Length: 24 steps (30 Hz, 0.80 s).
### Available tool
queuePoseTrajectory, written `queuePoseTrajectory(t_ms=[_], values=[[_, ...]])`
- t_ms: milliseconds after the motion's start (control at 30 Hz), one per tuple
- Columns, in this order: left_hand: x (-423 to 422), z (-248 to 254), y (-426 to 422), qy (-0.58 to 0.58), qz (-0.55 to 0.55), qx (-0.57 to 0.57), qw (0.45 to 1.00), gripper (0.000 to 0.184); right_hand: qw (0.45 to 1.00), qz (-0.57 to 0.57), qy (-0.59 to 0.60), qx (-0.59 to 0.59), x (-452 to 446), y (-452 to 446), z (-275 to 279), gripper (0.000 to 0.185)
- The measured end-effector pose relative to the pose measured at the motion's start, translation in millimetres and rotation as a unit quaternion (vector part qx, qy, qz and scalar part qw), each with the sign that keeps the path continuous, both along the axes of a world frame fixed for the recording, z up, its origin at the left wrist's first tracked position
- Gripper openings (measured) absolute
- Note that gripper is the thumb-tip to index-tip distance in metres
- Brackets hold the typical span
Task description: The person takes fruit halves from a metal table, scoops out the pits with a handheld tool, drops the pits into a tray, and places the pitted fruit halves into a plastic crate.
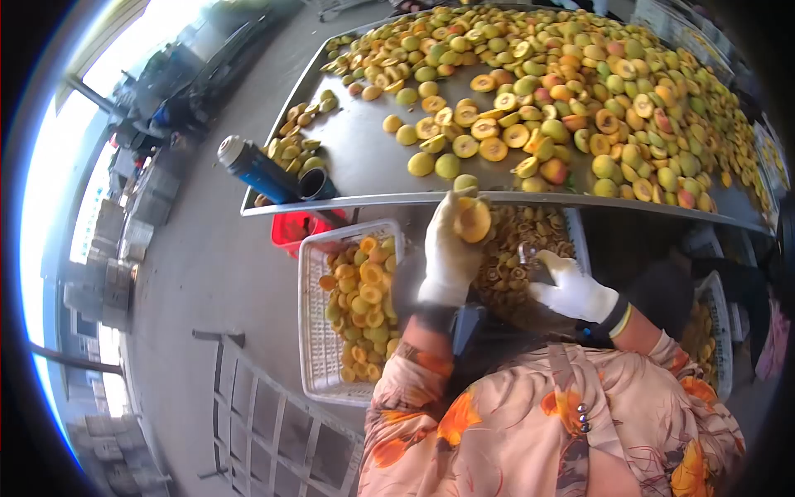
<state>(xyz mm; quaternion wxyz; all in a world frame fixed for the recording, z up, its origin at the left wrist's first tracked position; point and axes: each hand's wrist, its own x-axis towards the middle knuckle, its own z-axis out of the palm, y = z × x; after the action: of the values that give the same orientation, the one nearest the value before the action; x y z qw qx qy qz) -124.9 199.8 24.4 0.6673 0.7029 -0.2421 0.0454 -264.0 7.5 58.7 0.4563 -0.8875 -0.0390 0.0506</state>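
Head view, forward-down, apparently close over both hands (451,257) (577,291)

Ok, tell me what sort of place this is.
Probably a fruit-processing workshop: a metal table heaped with fruit, much of it halved, and a white crate of fruit halves below the table's near edge.

We count two hands, the left hand (450,255) and right hand (576,292), holding one halved fruit (473,220) and one metal tool (524,253) respectively. Around them we see one counter (360,145), one blue flask (267,176), one dark cup (316,185), one red container (286,232) and at least two white crates (331,391); fruit pieces (571,79) on the counter exceed our count.
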Motion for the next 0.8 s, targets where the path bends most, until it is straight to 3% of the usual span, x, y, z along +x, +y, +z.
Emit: queuePoseTrajectory(t_ms=[67,133,300,467,633,800], values=[[-32.7,21.4,7.2,-0.070,0.038,0.108,0.991,0.031,0.999,0.020,-0.038,-0.009,-1.4,10.4,12.7,0.036],[-46.2,20.7,7.6,0.065,-0.038,-0.017,0.997,0.046,0.997,0.022,-0.077,0.005,-6.2,20.6,16.7,0.036],[-88.9,59.6,4.1,0.245,-0.062,-0.188,0.949,0.051,0.983,-0.015,-0.185,-0.013,-19.7,37.7,19.6,0.030],[-108.4,57.8,0.4,0.207,-0.021,-0.199,0.958,0.039,0.972,0.001,-0.233,0.011,-31.6,44.1,16.2,0.015],[-115.0,56.8,-4.9,0.133,0.019,-0.181,0.974,0.036,0.977,0.013,-0.211,-0.026,-41.7,48.2,24.7,0.013],[-119.1,64.4,-12.3,0.098,0.039,-0.167,0.980,0.035,0.989,-0.024,-0.145,0.010,-48.7,52.3,34.7,0.017]])
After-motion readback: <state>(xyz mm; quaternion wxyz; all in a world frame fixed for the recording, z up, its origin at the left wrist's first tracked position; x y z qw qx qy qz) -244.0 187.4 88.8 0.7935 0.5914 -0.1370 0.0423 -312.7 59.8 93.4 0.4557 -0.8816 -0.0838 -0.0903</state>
